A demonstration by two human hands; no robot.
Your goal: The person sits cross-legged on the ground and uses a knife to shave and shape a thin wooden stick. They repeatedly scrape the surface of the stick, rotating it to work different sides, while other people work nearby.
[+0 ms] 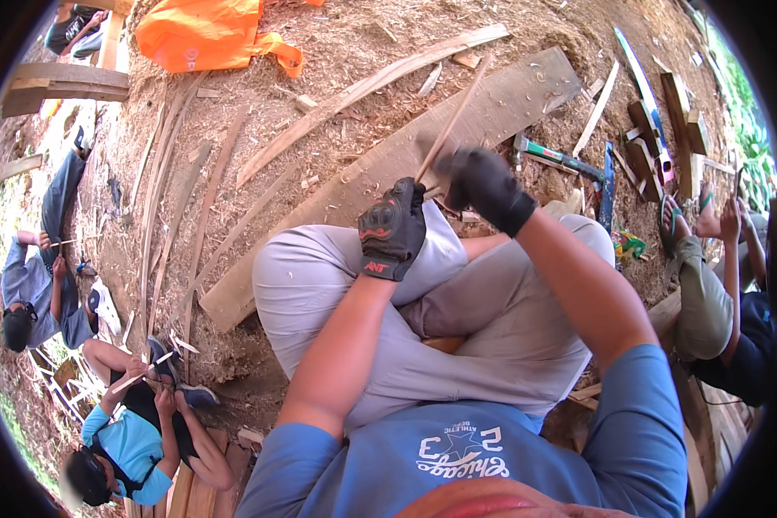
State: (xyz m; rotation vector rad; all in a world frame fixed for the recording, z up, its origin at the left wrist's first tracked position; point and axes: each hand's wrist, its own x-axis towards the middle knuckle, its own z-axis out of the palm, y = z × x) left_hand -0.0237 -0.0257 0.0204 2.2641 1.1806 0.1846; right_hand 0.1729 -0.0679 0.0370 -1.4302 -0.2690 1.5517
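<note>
The gloved left hand [392,228] was clenched on the lower end of a thin wooden stick [454,117] slanting toward one o'clock above the knees, while the gloved right hand [485,186] closed around it at the left hand's two o'clock, over a long plank [527,91].

thin pale wooden stick [454,116] | long, slender | tilted up and away | lower end above the knees

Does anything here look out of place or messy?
Nothing odd. Wood shavings cover the ground, with the hammer lying among them, while the gloved left hand and right hand hold a thin stick.
</note>
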